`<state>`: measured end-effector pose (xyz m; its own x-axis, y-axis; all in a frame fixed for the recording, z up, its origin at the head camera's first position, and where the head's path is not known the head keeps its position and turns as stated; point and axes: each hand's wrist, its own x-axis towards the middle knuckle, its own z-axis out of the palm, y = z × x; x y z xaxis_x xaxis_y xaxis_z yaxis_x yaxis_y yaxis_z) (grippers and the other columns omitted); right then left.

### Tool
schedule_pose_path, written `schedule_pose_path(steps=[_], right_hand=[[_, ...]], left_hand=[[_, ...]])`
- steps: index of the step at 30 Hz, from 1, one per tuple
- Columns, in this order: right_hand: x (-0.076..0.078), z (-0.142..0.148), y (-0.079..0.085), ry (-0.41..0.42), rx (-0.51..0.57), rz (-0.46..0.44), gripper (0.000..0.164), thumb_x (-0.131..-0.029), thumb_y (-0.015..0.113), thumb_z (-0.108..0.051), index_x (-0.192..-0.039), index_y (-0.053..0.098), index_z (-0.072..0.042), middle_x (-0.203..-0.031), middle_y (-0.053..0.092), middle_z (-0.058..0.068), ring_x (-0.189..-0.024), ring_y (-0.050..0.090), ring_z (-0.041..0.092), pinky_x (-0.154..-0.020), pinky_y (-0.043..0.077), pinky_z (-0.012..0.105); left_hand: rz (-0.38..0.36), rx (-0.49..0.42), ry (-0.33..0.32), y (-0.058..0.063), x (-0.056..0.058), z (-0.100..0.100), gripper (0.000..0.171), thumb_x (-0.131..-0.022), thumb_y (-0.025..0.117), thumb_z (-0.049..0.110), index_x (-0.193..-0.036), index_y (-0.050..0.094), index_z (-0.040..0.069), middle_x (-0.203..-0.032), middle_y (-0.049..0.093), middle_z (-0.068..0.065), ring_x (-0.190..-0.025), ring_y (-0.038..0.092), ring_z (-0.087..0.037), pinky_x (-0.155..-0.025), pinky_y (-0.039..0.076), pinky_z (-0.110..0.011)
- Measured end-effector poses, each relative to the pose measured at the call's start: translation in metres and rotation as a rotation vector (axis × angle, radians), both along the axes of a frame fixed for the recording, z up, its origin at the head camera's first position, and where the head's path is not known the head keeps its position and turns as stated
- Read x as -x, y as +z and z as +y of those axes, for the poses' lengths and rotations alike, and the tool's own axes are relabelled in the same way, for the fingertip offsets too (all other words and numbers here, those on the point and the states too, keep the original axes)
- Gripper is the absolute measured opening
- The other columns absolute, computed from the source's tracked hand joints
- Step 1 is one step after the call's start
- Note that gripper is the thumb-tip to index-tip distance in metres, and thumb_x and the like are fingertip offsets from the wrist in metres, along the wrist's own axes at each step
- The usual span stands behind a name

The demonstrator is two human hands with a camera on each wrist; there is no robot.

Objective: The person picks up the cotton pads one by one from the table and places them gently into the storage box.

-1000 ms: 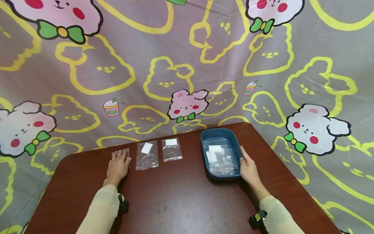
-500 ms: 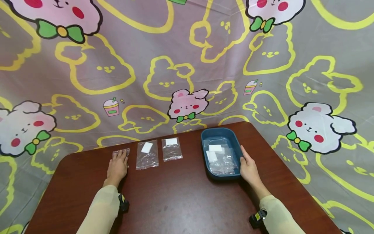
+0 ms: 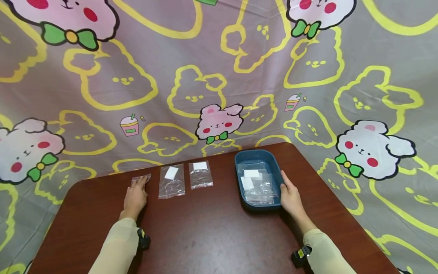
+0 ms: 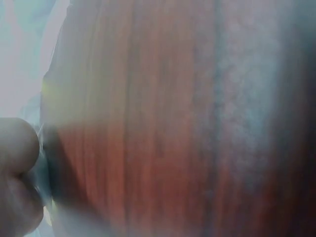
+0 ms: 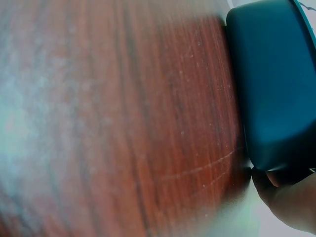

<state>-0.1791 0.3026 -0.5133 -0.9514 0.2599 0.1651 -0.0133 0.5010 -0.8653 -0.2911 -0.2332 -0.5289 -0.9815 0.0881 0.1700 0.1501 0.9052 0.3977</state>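
Filling the near part of the view are two pale sleeves [image 3: 116, 247] over a brown table [image 3: 208, 239]. The right hand [image 3: 292, 198] grasps the right side of a blue tub [image 3: 254, 156], where clear bags [image 3: 261, 192] with white pieces [image 3: 251, 173] overlap. The left hand [image 3: 135, 198] is on a leftmost bag [image 3: 134, 180]; whether it pinches the plastic, I cannot tell. Between hand and tub lie two flat bags [image 3: 172, 189]. Behind hangs a cartoon-print cloth [image 3: 195, 49].

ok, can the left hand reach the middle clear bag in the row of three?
Probably yes: the middle bag lies just right of the left hand, with only bare tabletop between, but the hand is on the leftmost bag.
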Motion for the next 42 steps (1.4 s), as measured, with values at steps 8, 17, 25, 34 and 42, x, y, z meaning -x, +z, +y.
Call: schedule_pose_path(steps=[8, 17, 25, 34, 42], right_hand=[[-0.002, -0.002, 0.002, 0.012, 0.007, 0.002, 0.055, -0.105, 0.036, 0.000, -0.159, 0.029, -0.008, -0.161, 0.029, 0.017, -0.147, 0.025, 0.033, -0.119, 0.022, 0.054], [-0.005, -0.003, 0.006, 0.008, -0.004, 0.015, 0.054, -0.105, 0.037, 0.002, -0.158, 0.030, -0.006, -0.160, 0.030, 0.019, -0.147, 0.026, 0.036, -0.118, 0.023, 0.055], [-0.004, 0.000, 0.003, -0.001, -0.001, 0.028, 0.054, -0.105, 0.038, 0.001, -0.158, 0.031, -0.006, -0.159, 0.032, 0.020, -0.146, 0.028, 0.036, -0.118, 0.024, 0.055], [-0.005, 0.001, 0.001, -0.006, -0.008, 0.024, 0.054, -0.105, 0.038, 0.000, -0.158, 0.031, -0.007, -0.158, 0.032, 0.023, -0.145, 0.029, 0.039, -0.117, 0.025, 0.057], [-0.003, 0.002, -0.001, -0.009, -0.008, 0.011, 0.053, -0.106, 0.037, -0.001, -0.158, 0.031, -0.009, -0.157, 0.034, 0.021, -0.142, 0.033, 0.033, -0.117, 0.027, 0.054]], left_hand=[[0.047, -0.009, 0.013, 0.007, -0.004, -0.003, 0.045, -0.099, 0.039, -0.006, -0.143, 0.046, -0.006, -0.148, 0.042, -0.031, -0.135, 0.037, -0.054, -0.108, 0.027, -0.071], [0.144, -0.045, 0.019, 0.023, -0.008, -0.005, 0.042, -0.101, 0.041, -0.005, -0.142, 0.050, 0.000, -0.146, 0.047, -0.028, -0.132, 0.043, -0.053, -0.103, 0.033, -0.072], [0.233, -0.070, 0.012, 0.046, -0.010, -0.004, 0.041, -0.103, 0.039, -0.003, -0.141, 0.053, 0.003, -0.144, 0.049, -0.028, -0.126, 0.047, -0.055, -0.095, 0.039, -0.072], [0.239, -0.091, 0.033, 0.069, -0.012, -0.004, 0.043, -0.106, 0.038, 0.000, -0.146, 0.050, 0.008, -0.148, 0.048, -0.023, -0.130, 0.046, -0.050, -0.095, 0.041, -0.069], [0.288, -0.074, 0.018, 0.085, -0.018, -0.006, 0.046, -0.102, 0.042, -0.005, -0.146, 0.049, 0.006, -0.145, 0.050, -0.025, -0.121, 0.050, -0.054, -0.086, 0.045, -0.069]])
